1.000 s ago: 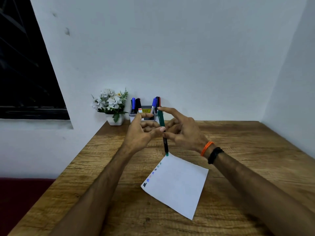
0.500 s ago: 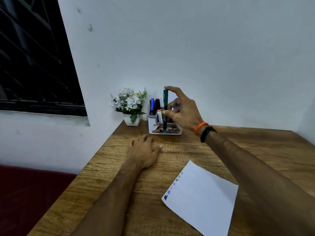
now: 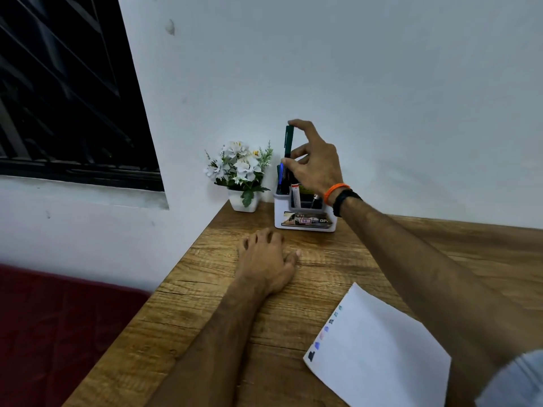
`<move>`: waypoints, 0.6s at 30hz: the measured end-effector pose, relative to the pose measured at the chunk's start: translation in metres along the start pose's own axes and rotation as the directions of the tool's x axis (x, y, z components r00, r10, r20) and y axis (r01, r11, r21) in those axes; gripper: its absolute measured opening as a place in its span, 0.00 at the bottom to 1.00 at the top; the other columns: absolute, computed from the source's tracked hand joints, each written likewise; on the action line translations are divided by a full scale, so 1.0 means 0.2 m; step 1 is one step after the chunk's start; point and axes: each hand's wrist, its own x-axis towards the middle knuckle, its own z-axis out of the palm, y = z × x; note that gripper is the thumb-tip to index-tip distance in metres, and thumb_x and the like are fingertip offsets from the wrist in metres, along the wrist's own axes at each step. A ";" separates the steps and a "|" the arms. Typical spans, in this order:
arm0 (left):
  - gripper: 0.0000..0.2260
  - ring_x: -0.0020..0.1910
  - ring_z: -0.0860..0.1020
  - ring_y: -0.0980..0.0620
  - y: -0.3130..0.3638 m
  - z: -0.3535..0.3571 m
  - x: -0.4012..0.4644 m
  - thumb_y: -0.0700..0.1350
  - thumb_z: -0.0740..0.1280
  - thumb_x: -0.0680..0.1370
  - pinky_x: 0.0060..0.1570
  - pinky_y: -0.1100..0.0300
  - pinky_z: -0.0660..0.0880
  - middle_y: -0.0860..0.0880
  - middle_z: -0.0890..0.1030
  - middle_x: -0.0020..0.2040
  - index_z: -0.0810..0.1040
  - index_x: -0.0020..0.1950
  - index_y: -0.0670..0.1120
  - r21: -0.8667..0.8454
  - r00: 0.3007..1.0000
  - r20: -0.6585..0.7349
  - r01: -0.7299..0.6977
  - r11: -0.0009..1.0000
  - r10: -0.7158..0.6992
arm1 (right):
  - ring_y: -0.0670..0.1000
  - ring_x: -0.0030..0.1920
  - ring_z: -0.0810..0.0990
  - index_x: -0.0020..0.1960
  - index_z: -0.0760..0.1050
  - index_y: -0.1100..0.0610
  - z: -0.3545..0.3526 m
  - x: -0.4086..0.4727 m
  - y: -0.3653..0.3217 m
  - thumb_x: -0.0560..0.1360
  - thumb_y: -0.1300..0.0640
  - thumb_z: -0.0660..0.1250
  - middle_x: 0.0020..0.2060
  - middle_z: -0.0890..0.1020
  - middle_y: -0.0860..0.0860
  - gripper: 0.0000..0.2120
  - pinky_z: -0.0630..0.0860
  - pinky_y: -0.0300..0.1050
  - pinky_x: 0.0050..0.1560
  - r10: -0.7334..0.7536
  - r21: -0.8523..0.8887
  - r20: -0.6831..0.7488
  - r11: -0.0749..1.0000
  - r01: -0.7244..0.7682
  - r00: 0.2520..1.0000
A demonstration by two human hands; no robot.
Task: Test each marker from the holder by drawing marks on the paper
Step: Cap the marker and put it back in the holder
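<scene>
Green marker [image 3: 288, 141] pinched upright in right hand [image 3: 316, 168], over holder [image 3: 305, 212]. Best lowered straight into a free slot, clear of neighbouring markers. Left hand [image 3: 266, 259] resting on table [image 3: 205, 304], holding nothing.

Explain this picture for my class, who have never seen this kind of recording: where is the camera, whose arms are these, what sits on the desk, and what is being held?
There is no machine here. The camera sits on a person's head and looks forward and down, so the two arms coming in from the bottom edge are that person's own.

The right hand, with an orange band and a black band at the wrist, pinches a dark green marker upright over the white holder, which stands by the wall and has more pens in it. The marker's lower end is hidden among them.

The left hand rests on the wooden table and holds nothing.

Also on the table: a small pot of white flowers beside the holder, and a sheet of white paper with a row of small coloured test marks along one edge.
</scene>
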 end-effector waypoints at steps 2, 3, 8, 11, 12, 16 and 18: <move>0.28 0.74 0.59 0.45 0.00 0.00 0.00 0.63 0.53 0.79 0.73 0.41 0.53 0.45 0.62 0.76 0.65 0.73 0.48 -0.004 1.000 -0.007 0.003 1.000 -0.003 | 0.46 0.39 0.84 0.65 0.73 0.46 0.02 -0.03 0.01 0.72 0.57 0.74 0.38 0.86 0.47 0.24 0.82 0.47 0.51 0.007 -0.094 0.089 0.996 0.002 0.996; 0.28 0.74 0.60 0.45 0.00 0.00 0.00 0.63 0.53 0.79 0.73 0.41 0.53 0.45 0.62 0.75 0.65 0.72 0.48 -0.006 1.000 -0.011 0.005 1.000 -0.005 | 0.48 0.42 0.84 0.62 0.76 0.48 0.03 -0.04 0.02 0.72 0.57 0.74 0.39 0.87 0.48 0.20 0.81 0.47 0.53 0.013 -0.128 0.138 0.992 0.005 0.990; 0.28 0.74 0.60 0.45 0.00 0.00 0.00 0.63 0.53 0.79 0.72 0.42 0.54 0.45 0.63 0.75 0.65 0.72 0.48 -0.008 1.000 -0.013 0.010 1.000 -0.010 | 0.49 0.53 0.82 0.63 0.79 0.49 0.02 -0.06 0.02 0.74 0.59 0.71 0.42 0.86 0.47 0.18 0.72 0.42 0.61 0.035 -0.162 0.166 0.987 -0.008 0.986; 0.28 0.74 0.60 0.45 0.01 0.00 0.00 0.64 0.52 0.79 0.73 0.42 0.54 0.45 0.62 0.75 0.65 0.72 0.48 -0.007 1.000 -0.001 0.010 1.000 -0.010 | 0.48 0.57 0.80 0.65 0.78 0.49 -0.01 -0.07 0.04 0.73 0.59 0.72 0.45 0.85 0.45 0.21 0.70 0.44 0.67 0.039 -0.139 0.115 0.990 -0.023 0.993; 0.28 0.74 0.60 0.45 0.01 -0.01 0.00 0.64 0.52 0.79 0.73 0.42 0.54 0.45 0.62 0.76 0.65 0.72 0.48 -0.005 1.000 0.006 0.011 1.000 -0.011 | 0.47 0.55 0.80 0.65 0.77 0.49 -0.02 -0.09 0.04 0.73 0.59 0.72 0.45 0.85 0.44 0.21 0.69 0.43 0.67 0.047 -0.113 0.085 0.993 -0.038 0.995; 0.29 0.74 0.59 0.44 0.02 -0.02 0.01 0.64 0.52 0.79 0.73 0.42 0.53 0.44 0.61 0.76 0.64 0.73 0.48 -0.004 0.999 0.041 0.019 1.000 -0.019 | 0.45 0.48 0.81 0.61 0.79 0.50 -0.09 -0.14 0.07 0.73 0.59 0.71 0.40 0.82 0.40 0.17 0.72 0.40 0.61 0.086 -0.049 -0.030 0.995 -0.087 0.996; 0.29 0.75 0.59 0.44 0.03 -0.03 0.01 0.64 0.51 0.79 0.73 0.41 0.53 0.44 0.61 0.76 0.64 0.73 0.48 0.004 0.998 0.052 0.023 1.000 -0.023 | 0.45 0.48 0.82 0.57 0.81 0.52 -0.14 -0.17 0.10 0.73 0.59 0.71 0.39 0.82 0.41 0.13 0.75 0.39 0.58 0.094 -0.059 -0.046 0.994 -0.097 0.995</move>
